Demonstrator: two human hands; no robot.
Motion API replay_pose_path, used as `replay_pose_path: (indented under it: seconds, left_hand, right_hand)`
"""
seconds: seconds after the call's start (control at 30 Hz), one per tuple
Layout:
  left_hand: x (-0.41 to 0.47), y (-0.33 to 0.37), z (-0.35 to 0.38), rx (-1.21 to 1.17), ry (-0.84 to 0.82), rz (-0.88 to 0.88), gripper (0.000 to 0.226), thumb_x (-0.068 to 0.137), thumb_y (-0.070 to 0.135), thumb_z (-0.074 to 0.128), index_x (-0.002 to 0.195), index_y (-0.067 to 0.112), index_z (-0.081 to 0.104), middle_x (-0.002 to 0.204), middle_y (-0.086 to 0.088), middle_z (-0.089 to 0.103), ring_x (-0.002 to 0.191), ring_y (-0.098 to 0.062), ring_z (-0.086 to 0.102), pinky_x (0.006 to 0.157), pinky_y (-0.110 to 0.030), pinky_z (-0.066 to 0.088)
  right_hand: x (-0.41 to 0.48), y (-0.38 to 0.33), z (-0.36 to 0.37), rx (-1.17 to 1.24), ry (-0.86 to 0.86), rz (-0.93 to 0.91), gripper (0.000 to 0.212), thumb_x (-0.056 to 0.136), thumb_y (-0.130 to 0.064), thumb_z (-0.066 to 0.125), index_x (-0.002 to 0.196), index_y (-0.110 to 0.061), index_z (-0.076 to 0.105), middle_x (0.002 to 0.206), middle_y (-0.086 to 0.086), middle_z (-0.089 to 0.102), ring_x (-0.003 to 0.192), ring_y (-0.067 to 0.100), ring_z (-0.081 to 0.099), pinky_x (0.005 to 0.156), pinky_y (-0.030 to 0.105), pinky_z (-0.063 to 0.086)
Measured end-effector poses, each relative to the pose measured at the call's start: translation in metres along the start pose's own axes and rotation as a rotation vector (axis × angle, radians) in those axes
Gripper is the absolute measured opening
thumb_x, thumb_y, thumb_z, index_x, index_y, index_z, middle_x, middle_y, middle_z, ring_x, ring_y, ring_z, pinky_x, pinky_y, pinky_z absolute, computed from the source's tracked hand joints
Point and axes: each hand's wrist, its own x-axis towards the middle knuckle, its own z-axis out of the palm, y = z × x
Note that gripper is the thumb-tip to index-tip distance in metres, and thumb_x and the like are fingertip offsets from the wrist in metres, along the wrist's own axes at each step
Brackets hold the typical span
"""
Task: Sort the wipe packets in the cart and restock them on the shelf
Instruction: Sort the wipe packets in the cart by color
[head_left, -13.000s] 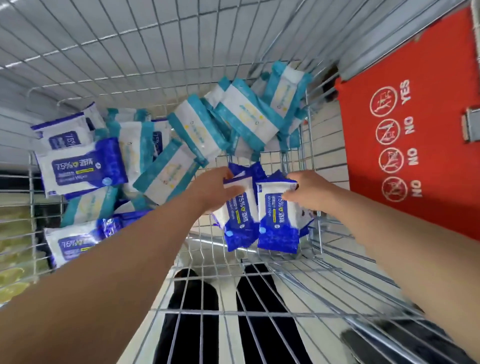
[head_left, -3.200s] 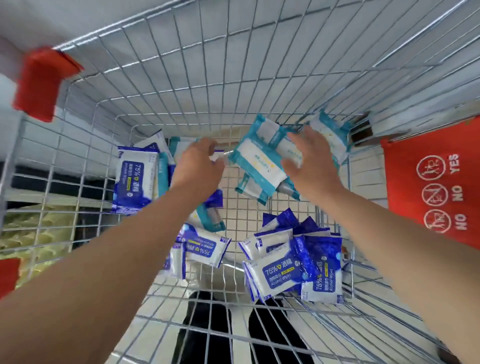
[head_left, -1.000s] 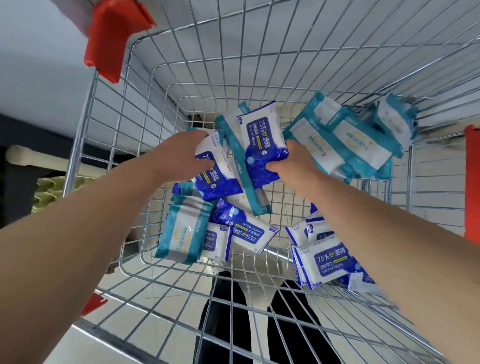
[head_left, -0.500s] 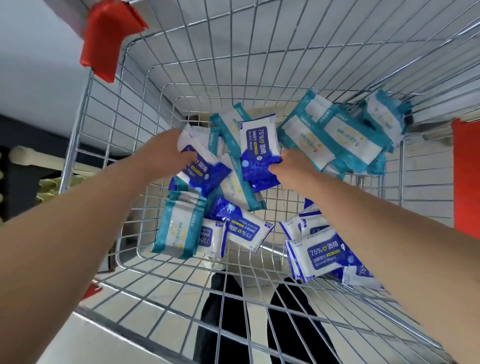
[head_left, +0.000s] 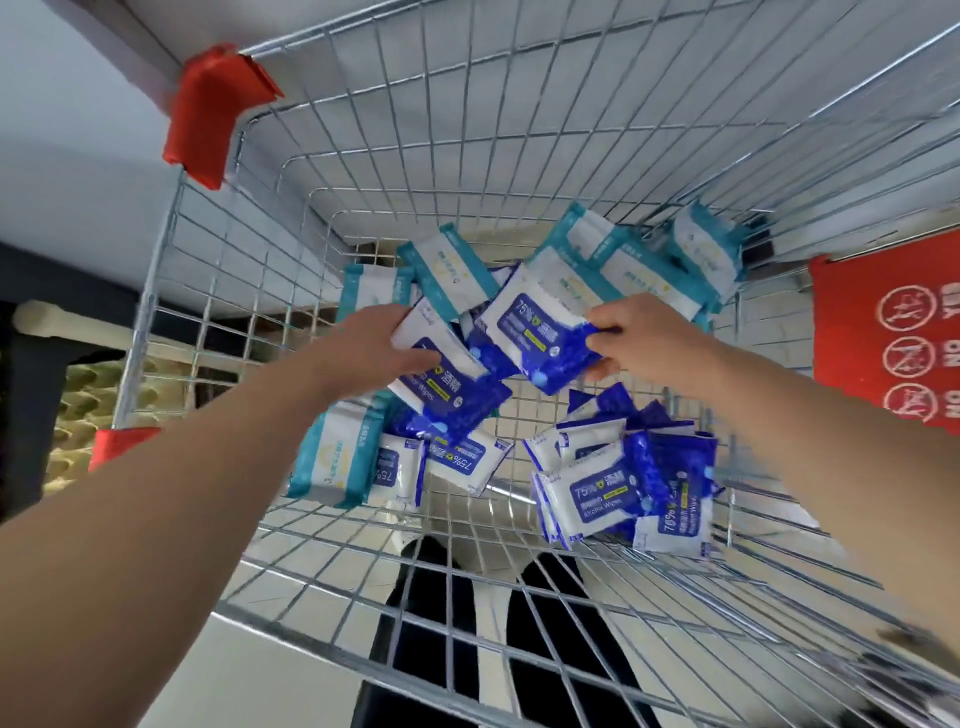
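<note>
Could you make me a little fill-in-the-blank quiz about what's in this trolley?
1. The left hand grips a dark ___ packet, like the right hand.
2. The far packets against the cart wall are ___ and white.
3. The cart's plastic corner guard is ___.
Missing: blue; teal; red.

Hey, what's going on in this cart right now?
A person is sorting wipe packets inside a wire cart. The left hand grips a blue packet, and the right hand pinches a second blue packet. Teal packets are bunched at the far right corner, and a blue pile sits at the near right. A mixed bunch on the left is not yet sorted. The shelf is not in view.
</note>
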Motion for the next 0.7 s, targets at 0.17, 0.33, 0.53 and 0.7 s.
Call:
replay_pose_path:
  seconds: [0.17, 0.33, 0.53, 0.7]
  left_hand:
    - [0.003, 0.040, 0.050, 0.003, -0.213, 0.020, 0.029, 0.089, 0.030, 0.064, 0.114, 0.015, 0.059, 0.103, -0.004, 0.064, 0.086, -0.021, 0.058, 0.064, -0.026, 0.043]
    - [0.022, 0.057, 0.123, 0.176, -0.322, 0.001, 0.052, 0.090, 0.036, 0.063, 0.136, 0.016, 0.049, 0.132, -0.004, 0.056, 0.114, -0.022, 0.054, 0.090, -0.024, 0.039]
    - [0.028, 0.061, 0.180, 0.333, -0.398, -0.006, 0.070, 0.088, 0.037, 0.064, 0.139, 0.006, 0.027, 0.141, -0.014, 0.040, 0.120, -0.029, 0.048, 0.090, -0.029, 0.037]
    - [0.029, 0.070, 0.176, 0.409, -0.367, 0.029, 0.086, 0.084, 0.043, 0.067, 0.144, 0.015, 0.013, 0.145, -0.011, 0.041, 0.117, -0.030, 0.053, 0.093, -0.036, 0.042]
  right_hand:
    - [-0.035, 0.049, -0.053, -0.318, -0.149, 0.046, 0.055, 0.086, 0.012, 0.050, 0.133, -0.016, 0.055, 0.119, 0.009, 0.060, 0.091, 0.016, 0.063, 0.073, 0.020, 0.049]
    - [-0.052, 0.106, -0.056, -0.747, -0.291, 0.083, 0.053, 0.086, 0.009, 0.044, 0.129, -0.019, 0.059, 0.122, 0.006, 0.058, 0.098, 0.011, 0.055, 0.075, 0.011, 0.033]
    - [-0.051, 0.141, -0.041, -0.707, -0.312, 0.004, 0.030, 0.088, -0.016, 0.062, 0.117, -0.008, 0.068, 0.119, 0.008, 0.066, 0.101, 0.018, 0.061, 0.074, 0.024, 0.040]
    - [-0.046, 0.139, -0.049, -0.588, -0.243, 0.019, 0.034, 0.086, -0.016, 0.068, 0.120, -0.013, 0.067, 0.098, -0.003, 0.065, 0.092, 0.014, 0.057, 0.069, 0.018, 0.037]
